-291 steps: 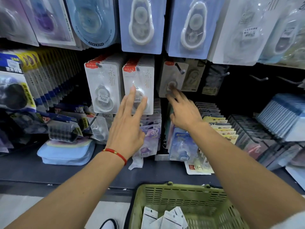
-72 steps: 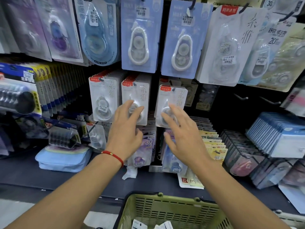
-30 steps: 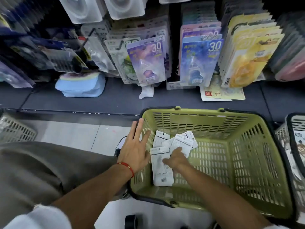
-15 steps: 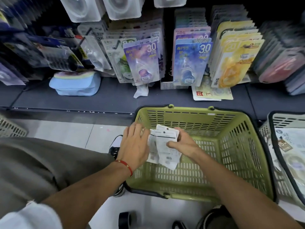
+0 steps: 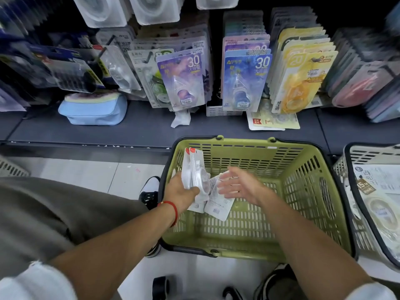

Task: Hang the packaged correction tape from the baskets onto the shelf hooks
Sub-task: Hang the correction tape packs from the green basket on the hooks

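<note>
A green basket (image 5: 307, 191) stands on the floor below the shelf. My left hand (image 5: 180, 194) grips a small stack of white correction tape packs (image 5: 193, 169) over the basket's left side, red tops pointing up. One more white pack (image 5: 218, 204) lies tilted just below them; whether it rests in the basket or hangs from the stack is unclear. My right hand (image 5: 238, 186) hovers beside the packs with fingers spread, blurred, holding nothing. Hanging correction tape packs (image 5: 184, 81) fill the shelf hooks above.
A second basket (image 5: 350, 169) with large packs stands at the right edge. A blue pouch (image 5: 95, 111) and loose cards (image 5: 272, 122) lie on the dark shelf ledge (image 5: 140, 131). My knee and shoes are at the left and below.
The packs passed from my right hand into my left hand, which now holds them upright. My right hand let go and drew slightly right, fingers spread.
</note>
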The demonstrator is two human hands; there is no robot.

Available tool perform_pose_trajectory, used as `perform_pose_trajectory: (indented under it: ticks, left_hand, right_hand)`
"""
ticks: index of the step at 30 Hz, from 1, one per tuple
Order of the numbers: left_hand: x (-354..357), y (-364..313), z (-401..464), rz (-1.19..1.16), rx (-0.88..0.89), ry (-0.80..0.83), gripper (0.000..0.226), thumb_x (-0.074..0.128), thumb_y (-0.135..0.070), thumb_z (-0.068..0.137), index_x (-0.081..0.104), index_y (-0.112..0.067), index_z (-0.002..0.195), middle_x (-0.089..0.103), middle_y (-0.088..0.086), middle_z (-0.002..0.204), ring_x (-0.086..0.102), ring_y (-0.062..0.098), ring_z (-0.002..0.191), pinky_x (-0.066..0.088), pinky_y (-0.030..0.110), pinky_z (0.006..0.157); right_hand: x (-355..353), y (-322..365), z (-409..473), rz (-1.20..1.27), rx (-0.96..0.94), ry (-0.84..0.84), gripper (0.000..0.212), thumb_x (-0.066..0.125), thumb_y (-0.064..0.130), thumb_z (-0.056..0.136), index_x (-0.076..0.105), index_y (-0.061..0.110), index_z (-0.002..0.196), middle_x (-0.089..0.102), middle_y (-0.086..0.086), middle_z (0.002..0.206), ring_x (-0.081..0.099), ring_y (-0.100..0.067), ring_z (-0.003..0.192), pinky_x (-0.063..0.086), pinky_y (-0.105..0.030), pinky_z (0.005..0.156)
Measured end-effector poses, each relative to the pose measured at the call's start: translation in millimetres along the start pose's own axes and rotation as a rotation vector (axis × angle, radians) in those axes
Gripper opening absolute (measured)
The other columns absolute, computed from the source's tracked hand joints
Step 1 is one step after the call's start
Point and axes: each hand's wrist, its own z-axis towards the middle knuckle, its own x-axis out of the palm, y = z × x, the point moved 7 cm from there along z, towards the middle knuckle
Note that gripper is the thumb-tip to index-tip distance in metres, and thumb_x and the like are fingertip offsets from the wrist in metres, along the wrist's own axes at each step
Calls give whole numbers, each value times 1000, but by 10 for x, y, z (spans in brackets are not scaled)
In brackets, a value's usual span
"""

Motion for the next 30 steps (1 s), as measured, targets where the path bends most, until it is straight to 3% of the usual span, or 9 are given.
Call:
perform_pose_trajectory:
  ticks: [3,9,12,15,18,21,25,27,30]
  left_hand:
    - [-37,93,56,-67,-53,-3,45,75,-3,91,64,-18,132,74,2,112,72,22,98,65,37,77]
    - [-89,55,68,-203,-68,-6,45,77,0,88,66,-21,126,76,1,107,74,22,98,65,43,80]
    - [-232,-99,40,-292,-45,-43,43,73,3,90,65,-20,125,77,-1,102,75,19,91,64,34,69]
    - [-415,-293,-15,-369,-12,-75,41,69,5,92,64,-16,127,77,4,103,74,25,94,63,45,82]
    - [-501,-570,-142,-444,57,-30,40,66,7,93,65,-15,126,76,10,110,73,33,103,61,54,92]
    - [-505,-917,-302,-545,139,39,39,61,9,94,66,-15,124,77,14,111,74,39,104,63,55,86]
    - [-597,-1401,-485,-773,200,168,42,51,13,94,65,-15,123,80,12,100,79,34,85,63,51,58]
    - [-738,-1650,-561,-870,237,239,47,47,13,95,65,-19,125,81,11,104,79,33,88,64,52,61]
    - [-960,-2082,-653,-881,355,314,53,43,11,96,61,-21,134,79,11,115,78,34,100,64,56,72]
  right_hand:
    - [-177,-407,87,-531,183,-282,34,63,27,104,62,3,128,72,-14,109,72,-28,86,64,-40,79]
    - [8,-601,226,-433,155,-353,29,71,23,97,69,5,120,73,-16,120,70,-29,97,59,-39,82]
    - [-12,-409,102,-319,48,-297,23,69,22,93,71,4,108,76,-13,113,74,-29,99,61,-49,94]
    - [-86,42,-154,-251,-127,-289,28,65,16,92,61,-5,109,73,-21,110,70,-41,104,57,-60,96]
    - [-35,716,-539,-200,-391,-391,18,64,22,91,49,16,84,55,-5,82,52,-23,77,43,-41,69]
    - [280,1335,-974,-148,-590,-378,32,61,59,88,43,32,86,44,19,68,41,-5,60,40,-26,61]
    - [555,1916,-1372,-201,-802,-289,22,52,64,92,52,42,96,52,7,100,48,-7,83,39,-31,80]
    - [523,2206,-1600,-306,-916,-316,6,53,40,105,54,45,106,55,2,116,55,-11,101,43,-32,91]
    - [386,2620,-1979,-403,-1042,-356,28,66,40,99,51,48,121,54,7,127,54,-6,116,46,-31,102]
